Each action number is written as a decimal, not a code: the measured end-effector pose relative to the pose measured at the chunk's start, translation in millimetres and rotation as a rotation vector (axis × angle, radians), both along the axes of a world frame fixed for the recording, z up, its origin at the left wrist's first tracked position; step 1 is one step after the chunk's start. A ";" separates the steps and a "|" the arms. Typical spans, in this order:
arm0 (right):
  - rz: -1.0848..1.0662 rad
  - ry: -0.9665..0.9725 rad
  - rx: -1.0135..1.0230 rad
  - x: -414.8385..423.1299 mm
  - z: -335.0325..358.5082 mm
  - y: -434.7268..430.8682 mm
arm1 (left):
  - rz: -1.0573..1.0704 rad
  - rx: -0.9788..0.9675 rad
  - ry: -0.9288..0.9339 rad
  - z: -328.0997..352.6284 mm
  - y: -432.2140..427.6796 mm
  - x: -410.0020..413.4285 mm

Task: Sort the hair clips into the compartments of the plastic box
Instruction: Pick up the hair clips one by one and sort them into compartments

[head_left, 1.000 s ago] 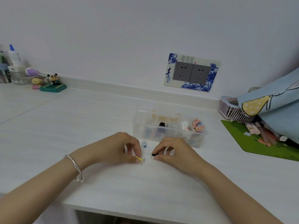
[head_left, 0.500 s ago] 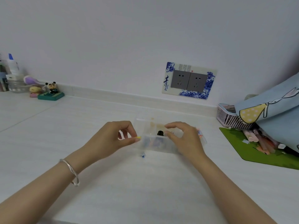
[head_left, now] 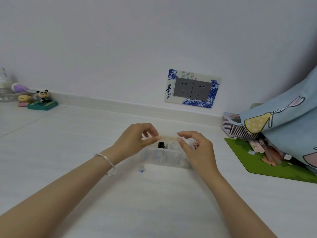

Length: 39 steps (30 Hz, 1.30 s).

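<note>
A white counter (head_left: 85, 143) carries a panda figurine (head_left: 43, 96) at ten o'clock. A double socket (head_left: 192, 88) is on the wall at one o'clock. At three o'clock lie a pink basket (head_left: 231, 126), a green mat (head_left: 257, 162) with pens (head_left: 267, 152), and a blue cloth (head_left: 283, 121).

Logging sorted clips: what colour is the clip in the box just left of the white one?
Black: the clip shows best in the head view.

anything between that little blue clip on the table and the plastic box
Nothing visible. The small blue hair clip lies on the white tabletop, just before the near wall of the clear plastic box.
</note>
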State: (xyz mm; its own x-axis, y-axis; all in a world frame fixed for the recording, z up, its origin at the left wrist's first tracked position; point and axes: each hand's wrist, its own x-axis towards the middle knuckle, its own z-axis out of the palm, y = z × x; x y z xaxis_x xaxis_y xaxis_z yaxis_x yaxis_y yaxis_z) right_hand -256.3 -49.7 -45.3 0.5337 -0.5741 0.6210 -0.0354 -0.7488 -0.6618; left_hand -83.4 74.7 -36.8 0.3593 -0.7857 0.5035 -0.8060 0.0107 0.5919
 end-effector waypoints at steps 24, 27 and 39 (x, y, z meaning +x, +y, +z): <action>0.098 0.171 0.009 6.1 -13.8 -0.6 | -0.063 0.173 -0.140 -26.8 45.5 -23.1; 0.045 0.088 0.004 3.3 -6.3 -3.6 | -0.016 -0.071 -0.014 -4.5 31.5 -26.9; -0.195 -0.080 0.163 -14.4 6.9 -51.4 | 0.227 -0.055 0.217 -5.5 -10.6 13.6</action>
State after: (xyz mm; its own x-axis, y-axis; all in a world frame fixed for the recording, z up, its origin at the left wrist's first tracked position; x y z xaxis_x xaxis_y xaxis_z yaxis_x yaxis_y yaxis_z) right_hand -270.7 -101.2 -38.4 0.3557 -0.7572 0.5479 -0.1112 -0.6164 -0.7796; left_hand -69.9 64.1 -42.3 0.6262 -0.6467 0.4356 -0.6464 -0.1182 0.7538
